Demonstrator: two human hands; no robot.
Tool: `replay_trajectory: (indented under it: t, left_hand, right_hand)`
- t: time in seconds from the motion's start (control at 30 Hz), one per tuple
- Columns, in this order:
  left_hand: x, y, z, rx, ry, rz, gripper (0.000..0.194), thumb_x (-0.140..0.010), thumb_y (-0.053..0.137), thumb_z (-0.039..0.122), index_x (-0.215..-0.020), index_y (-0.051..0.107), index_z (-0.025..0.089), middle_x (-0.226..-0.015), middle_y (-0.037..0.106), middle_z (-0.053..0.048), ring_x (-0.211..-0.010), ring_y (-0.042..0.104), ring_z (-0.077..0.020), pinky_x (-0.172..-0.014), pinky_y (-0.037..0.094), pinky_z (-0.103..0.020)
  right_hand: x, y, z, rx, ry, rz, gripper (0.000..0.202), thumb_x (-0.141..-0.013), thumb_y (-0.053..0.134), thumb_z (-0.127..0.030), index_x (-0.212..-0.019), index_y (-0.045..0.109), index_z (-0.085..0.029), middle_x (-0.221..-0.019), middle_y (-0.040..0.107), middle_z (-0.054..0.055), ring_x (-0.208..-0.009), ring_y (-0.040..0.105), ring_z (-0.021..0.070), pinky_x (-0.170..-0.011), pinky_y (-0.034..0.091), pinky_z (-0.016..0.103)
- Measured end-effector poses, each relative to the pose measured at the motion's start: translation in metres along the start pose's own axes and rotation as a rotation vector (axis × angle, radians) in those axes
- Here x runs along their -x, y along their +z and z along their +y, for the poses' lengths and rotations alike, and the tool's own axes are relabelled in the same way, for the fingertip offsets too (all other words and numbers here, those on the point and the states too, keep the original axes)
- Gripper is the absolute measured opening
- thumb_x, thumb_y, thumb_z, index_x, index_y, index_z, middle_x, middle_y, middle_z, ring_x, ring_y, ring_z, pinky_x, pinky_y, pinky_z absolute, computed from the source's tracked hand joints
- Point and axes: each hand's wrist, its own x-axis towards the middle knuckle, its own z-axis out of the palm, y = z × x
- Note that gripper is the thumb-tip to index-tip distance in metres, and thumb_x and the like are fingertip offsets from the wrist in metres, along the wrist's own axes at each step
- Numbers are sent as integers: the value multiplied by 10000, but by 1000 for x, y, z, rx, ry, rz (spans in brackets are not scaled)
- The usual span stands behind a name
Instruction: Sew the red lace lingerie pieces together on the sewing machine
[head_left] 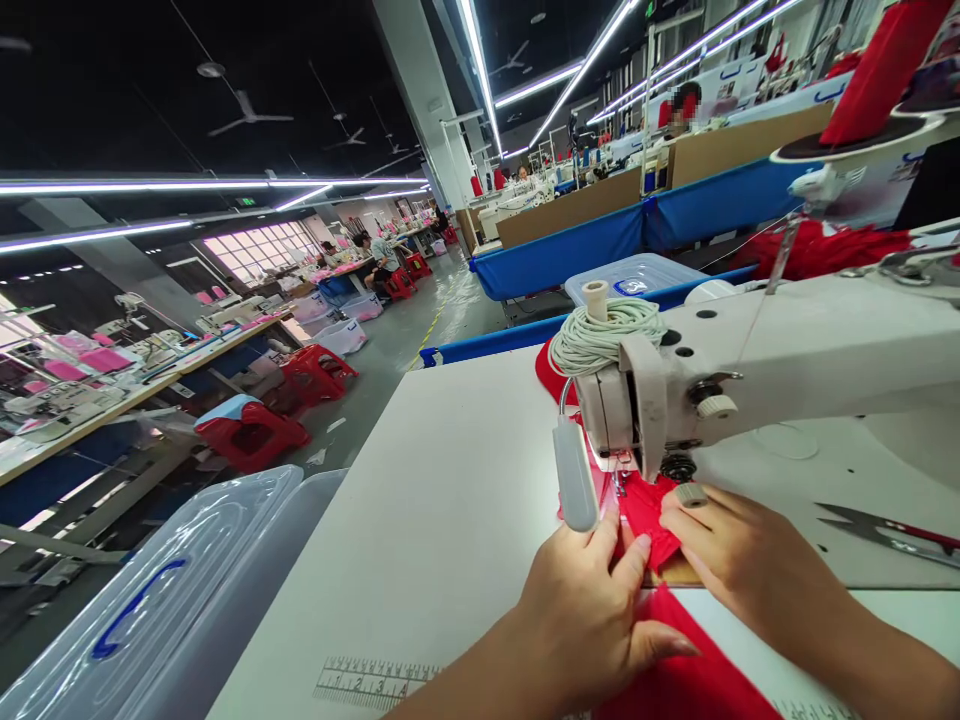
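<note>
Red cloth (651,515) lies under the needle area of a white sewing machine (780,350), and more red cloth (694,670) trails toward me over the table edge. My left hand (581,600) rests on the cloth left of the presser foot (619,484), its fingers stretched forward and its thumb apart. On the other side, my right hand (750,555) has bent fingers pressed together on the cloth; its fingertips are partly hidden. A ridged beige band (691,494) shows at its forefinger. Just ahead of my left hand hangs a pale grey paddle (576,475) on a bent metal stem.
Metal scissors (892,535) lie at the right. Coiled pale cord (604,335) sits on the machine head, and a red thread cone (877,75) stands above. A ruler strip (364,685) marks the white table (420,500). A lidded plastic bin (217,580) stands left.
</note>
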Motion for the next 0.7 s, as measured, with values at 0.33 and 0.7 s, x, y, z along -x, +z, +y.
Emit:
replay_trajectory:
  t: [0.33, 0.7]
  left_hand:
    - [0, 0, 0, 18, -4, -50, 827, -965, 39, 640, -1060, 676, 119, -989, 686, -181, -755, 627, -252, -505, 513, -351]
    - [3, 4, -7, -16, -31, -120, 809, -960, 91, 664, -1164, 659, 124, -1043, 678, -197, -828, 644, -279, -588, 559, -379]
  right_hand:
    - [2, 3, 0, 23, 2, -4, 269, -965, 411, -148, -728, 519, -219, -659, 570, 19, -612, 519, 182, -619, 390, 318]
    - [3, 7, 3, 69, -1, -36, 268, -817, 400, 4, -796, 539, -225, -646, 565, 6, -575, 511, 186, -691, 427, 338]
